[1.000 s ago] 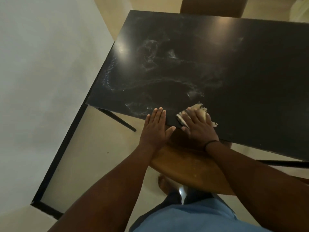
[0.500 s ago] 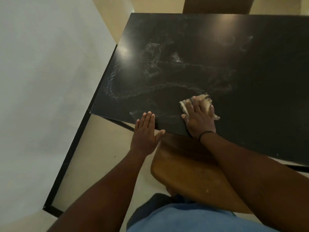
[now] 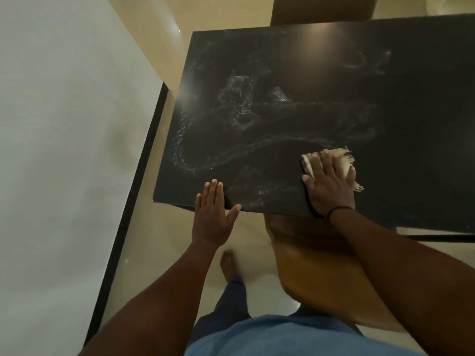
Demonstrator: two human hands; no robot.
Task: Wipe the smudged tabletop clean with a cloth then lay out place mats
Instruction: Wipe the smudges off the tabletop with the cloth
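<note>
The black tabletop (image 3: 321, 73) carries whitish smudges (image 3: 241, 106) across its left and middle parts. A folded cream cloth (image 3: 341, 160) with a frayed fringe lies near the table's front edge. My right hand (image 3: 329, 183) presses flat on the cloth with straight fingers, covering most of it. My left hand (image 3: 212, 214) lies flat with its fingertips on the front edge of the table, left of the cloth, holding nothing. No place mats are in view.
A wooden chair (image 3: 321, 265) stands tucked under the front edge, below my right arm. Another chair back (image 3: 323, 7) shows at the far side. A white wall (image 3: 64, 150) with a black skirting strip runs close on the left. My bare foot (image 3: 228, 263) is on the floor.
My right hand has slid the cloth to the right and slightly away along the front of the table. My left hand has moved left along the table's edge, away from the right hand.
</note>
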